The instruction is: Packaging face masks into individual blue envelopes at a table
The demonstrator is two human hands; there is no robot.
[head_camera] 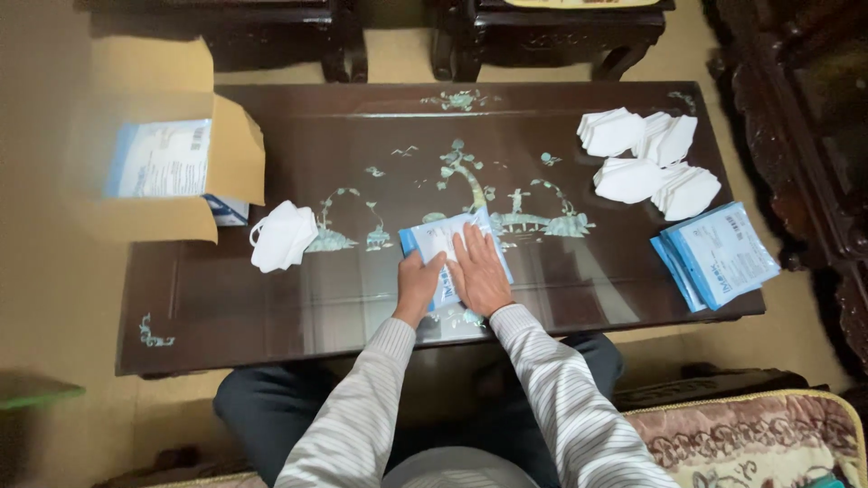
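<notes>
While both hands rest on it, the pouch [440, 237], a flat blue-and-white packet, lies on the dark inlaid table [271, 307], near the table's front edge and about midway along its length. The left hand [418, 285] curls over the pouch's left part, fingers bent onto it and holding it in place; whether it pinches an edge cannot be told. The right hand [479, 271] lies flat and open on the pouch, fingers spread, pressing down rather than grasping. Left of the pouch, apart from it, lies a small heap of white masks [282, 235]. Farther left, at the table's left end, stands an open cardboard box [194, 163] with blue-and-white packets inside. Toward the table's right end sit four stacks of white masks [649, 163], and just in front of them a pile of pouches [716, 255] at the right front corner.
</notes>
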